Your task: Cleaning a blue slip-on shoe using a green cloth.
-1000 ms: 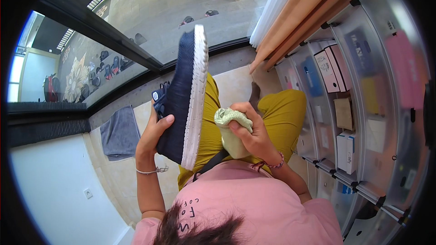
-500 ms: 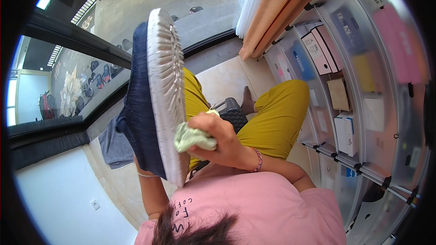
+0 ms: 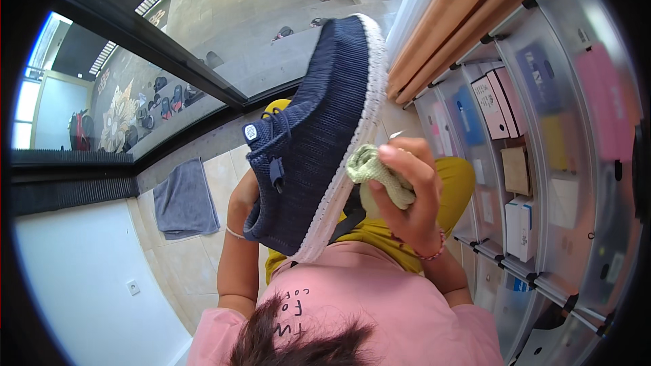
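A navy knit sneaker (image 3: pixel 319 112) with laces and a thick white sole is held up in front of me, its toe pointing up and its side toward me. My left hand (image 3: pixel 243 200) supports it at the heel opening; the fingers are hidden in or behind the shoe. In my right hand (image 3: pixel 415 193) a crumpled pale green cloth (image 3: pixel 383 176) is pinched between thumb and fingers. The cloth is at the white sole's edge, about midway along; whether it touches cannot be told.
My legs in mustard trousers (image 3: pixel 451 193) are below. On the tiled floor to the left lies a grey towel (image 3: pixel 184 200). Clear-fronted storage boxes (image 3: pixel 563 210) line the right side beside an orange curtain (image 3: pixel 461 20). Glass doors stand ahead, with several shoes outside.
The sneaker has turned from showing its sole to showing its laced upper, and has shifted right. My right hand with the cloth has moved right and slightly up.
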`<action>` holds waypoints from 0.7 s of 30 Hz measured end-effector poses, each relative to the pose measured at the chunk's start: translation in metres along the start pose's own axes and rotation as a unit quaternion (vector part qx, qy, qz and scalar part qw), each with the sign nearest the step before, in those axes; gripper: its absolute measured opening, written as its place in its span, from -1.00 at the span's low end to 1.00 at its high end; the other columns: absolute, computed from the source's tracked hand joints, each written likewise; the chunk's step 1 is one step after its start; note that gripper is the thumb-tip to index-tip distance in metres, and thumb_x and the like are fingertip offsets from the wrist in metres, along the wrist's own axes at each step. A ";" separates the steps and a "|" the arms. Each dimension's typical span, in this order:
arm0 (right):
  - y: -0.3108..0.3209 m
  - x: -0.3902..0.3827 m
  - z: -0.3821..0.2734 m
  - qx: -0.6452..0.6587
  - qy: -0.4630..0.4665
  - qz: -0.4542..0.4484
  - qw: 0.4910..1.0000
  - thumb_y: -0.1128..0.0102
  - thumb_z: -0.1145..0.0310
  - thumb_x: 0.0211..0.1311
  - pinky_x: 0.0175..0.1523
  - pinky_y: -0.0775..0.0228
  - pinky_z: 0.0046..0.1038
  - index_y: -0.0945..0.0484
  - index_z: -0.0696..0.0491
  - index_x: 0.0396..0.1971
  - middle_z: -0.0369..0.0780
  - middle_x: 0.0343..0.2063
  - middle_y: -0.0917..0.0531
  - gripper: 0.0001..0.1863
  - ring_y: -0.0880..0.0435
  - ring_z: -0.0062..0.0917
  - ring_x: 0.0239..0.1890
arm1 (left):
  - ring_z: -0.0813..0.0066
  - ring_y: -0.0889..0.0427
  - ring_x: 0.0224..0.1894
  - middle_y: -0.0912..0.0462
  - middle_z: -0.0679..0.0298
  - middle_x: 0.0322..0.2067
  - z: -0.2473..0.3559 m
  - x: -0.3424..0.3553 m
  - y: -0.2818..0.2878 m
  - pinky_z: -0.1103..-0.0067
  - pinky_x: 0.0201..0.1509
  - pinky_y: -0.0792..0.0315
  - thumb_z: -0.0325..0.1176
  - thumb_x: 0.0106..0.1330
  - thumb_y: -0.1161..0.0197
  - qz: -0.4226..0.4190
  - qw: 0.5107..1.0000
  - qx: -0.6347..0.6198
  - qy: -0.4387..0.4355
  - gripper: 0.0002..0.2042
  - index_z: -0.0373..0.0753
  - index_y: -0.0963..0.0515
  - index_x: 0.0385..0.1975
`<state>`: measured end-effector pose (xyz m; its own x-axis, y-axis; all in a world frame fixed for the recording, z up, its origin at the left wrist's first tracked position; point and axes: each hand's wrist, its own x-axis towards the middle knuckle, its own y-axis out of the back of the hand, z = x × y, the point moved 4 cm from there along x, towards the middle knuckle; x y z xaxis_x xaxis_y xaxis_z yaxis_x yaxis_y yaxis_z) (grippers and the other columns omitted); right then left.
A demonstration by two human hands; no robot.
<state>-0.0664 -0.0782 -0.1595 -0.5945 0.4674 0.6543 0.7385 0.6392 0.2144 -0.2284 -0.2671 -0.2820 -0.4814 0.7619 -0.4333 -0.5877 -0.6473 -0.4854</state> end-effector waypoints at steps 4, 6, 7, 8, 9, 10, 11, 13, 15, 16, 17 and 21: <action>0.015 0.021 -0.009 -0.078 0.061 -0.040 0.994 -0.51 0.59 -0.22 -0.33 -0.46 -0.44 -0.66 0.05 -0.16 -0.16 -0.31 -0.57 -0.53 -0.60 -0.39 -0.38 | 0.25 -0.62 0.06 -0.54 0.00 0.11 0.006 -0.001 -0.019 0.39 0.16 -0.55 -0.28 0.50 -0.01 -0.098 0.987 -0.097 -0.083 -0.58 -0.45 -0.35 0.22; 0.024 0.027 -0.012 -0.109 0.075 -0.015 0.991 -0.52 0.58 -0.27 -0.34 -0.46 -0.45 -0.66 0.04 -0.19 -0.17 -0.35 -0.58 -0.52 -0.60 -0.38 -0.39 | 0.29 -0.65 0.02 -0.58 0.01 0.06 0.012 0.002 -0.026 0.42 0.13 -0.57 -0.26 0.47 -0.07 0.065 0.995 0.032 0.062 -0.57 -0.44 -0.38 0.20; 0.026 0.029 -0.011 -0.134 0.079 -0.013 0.988 -0.54 0.54 -0.29 -0.34 -0.44 -0.44 -0.65 0.04 -0.24 -0.20 -0.38 -0.58 -0.55 -0.61 -0.39 -0.40 | 0.29 -0.65 0.02 -0.58 0.01 0.06 0.015 0.002 -0.038 0.42 0.13 -0.57 -0.26 0.47 -0.07 0.063 0.996 0.029 0.061 -0.57 -0.44 -0.38 0.20; 0.025 0.029 -0.012 -0.135 0.082 -0.012 0.987 -0.54 0.54 -0.29 -0.34 -0.44 -0.44 -0.65 0.04 -0.24 -0.20 -0.38 -0.58 -0.55 -0.61 -0.39 -0.40 | 0.31 -0.67 -0.03 -0.61 0.02 0.02 0.019 0.003 -0.048 0.47 0.07 -0.58 -0.23 0.46 -0.06 0.073 0.994 0.024 0.072 -0.58 -0.45 -0.43 0.14; 0.022 0.026 -0.013 -0.147 0.089 -0.049 0.984 -0.54 0.50 -0.28 -0.34 -0.43 -0.42 -0.65 0.04 -0.25 -0.21 -0.39 -0.59 -0.56 -0.61 -0.39 -0.40 | 0.33 -0.68 -0.09 -0.64 0.03 -0.02 0.019 0.003 -0.054 0.52 0.02 -0.60 -0.20 0.45 -0.04 0.083 0.993 0.020 0.083 -0.57 -0.46 -0.49 0.08; 0.018 0.023 -0.015 -0.158 0.095 -0.087 0.979 -0.54 0.46 -0.27 -0.34 -0.41 -0.40 -0.64 0.03 -0.26 -0.22 -0.39 -0.59 -0.58 -0.61 -0.40 -0.40 | 0.33 -0.68 -0.09 -0.64 0.03 -0.02 0.018 0.004 -0.058 0.52 0.02 -0.60 -0.20 0.45 -0.04 0.082 0.993 0.021 0.080 -0.57 -0.46 -0.49 0.08; 0.015 0.017 -0.019 -0.179 0.105 -0.116 0.971 -0.53 0.38 -0.25 -0.34 -0.38 -0.38 -0.63 0.02 -0.28 -0.25 -0.40 -0.59 -0.59 -0.61 -0.40 -0.40 | 0.32 -0.69 -0.09 -0.64 0.02 -0.02 0.014 0.008 -0.060 0.51 0.02 -0.61 -0.20 0.45 -0.04 0.083 0.993 -0.013 0.080 -0.57 -0.46 -0.48 0.09; 0.007 0.002 -0.024 -0.137 0.101 -0.183 0.968 -0.52 0.37 -0.23 -0.33 -0.39 -0.39 -0.65 0.03 -0.29 -0.25 -0.42 -0.58 -0.62 -0.60 -0.41 -0.43 | 0.31 -0.71 -0.11 -0.64 0.00 -0.03 0.010 0.008 -0.058 0.51 -0.02 -0.64 -0.19 0.45 -0.04 0.069 0.992 -0.067 0.080 -0.57 -0.45 -0.47 0.10; 0.003 -0.008 -0.029 -0.134 0.121 -0.212 0.960 -0.51 0.41 -0.24 -0.34 -0.40 -0.38 -0.68 0.04 -0.27 -0.25 -0.43 -0.57 -0.61 -0.58 -0.42 -0.46 | 0.32 -0.69 -0.10 -0.63 0.04 -0.01 0.003 0.009 -0.046 0.50 -0.01 -0.62 -0.21 0.48 -0.03 0.023 0.992 -0.096 0.074 -0.58 -0.43 -0.44 0.14; 0.004 -0.006 -0.029 -0.133 0.121 -0.211 0.961 -0.51 0.41 -0.24 -0.34 -0.40 -0.38 -0.68 0.04 -0.27 -0.25 -0.43 -0.57 -0.61 -0.58 -0.42 -0.46 | 0.32 -0.68 -0.09 -0.62 0.07 0.02 0.001 0.009 -0.044 0.48 0.00 -0.60 -0.22 0.51 -0.02 -0.022 0.989 -0.127 0.069 -0.59 -0.40 -0.42 0.19; 0.009 -0.001 -0.026 -0.179 0.125 -0.173 0.960 -0.49 0.39 -0.19 -0.32 -0.39 -0.39 -0.65 0.03 -0.24 -0.27 -0.42 -0.57 -0.62 -0.59 -0.42 -0.41 | 0.32 -0.68 -0.09 -0.62 0.07 0.02 0.008 0.004 -0.056 0.48 0.00 -0.60 -0.22 0.51 -0.02 -0.020 0.989 -0.127 0.070 -0.59 -0.40 -0.42 0.19; 0.017 0.014 -0.016 -0.231 0.116 -0.110 0.960 -0.48 0.38 -0.13 -0.29 -0.39 -0.39 -0.63 0.03 -0.20 -0.27 -0.40 -0.58 -0.61 -0.60 -0.42 -0.38 | 0.36 -0.68 -0.10 -0.62 0.07 0.00 0.003 0.012 -0.059 0.53 -0.02 -0.60 -0.27 0.53 0.03 0.056 0.990 -0.030 0.124 -0.61 -0.43 -0.40 0.18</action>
<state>-0.0567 -0.0705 -0.1346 -0.7043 0.1699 0.6892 0.6979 0.3435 0.6285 -0.2018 -0.2195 -0.2560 -0.3614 0.6620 -0.6566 -0.4972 -0.7325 -0.4649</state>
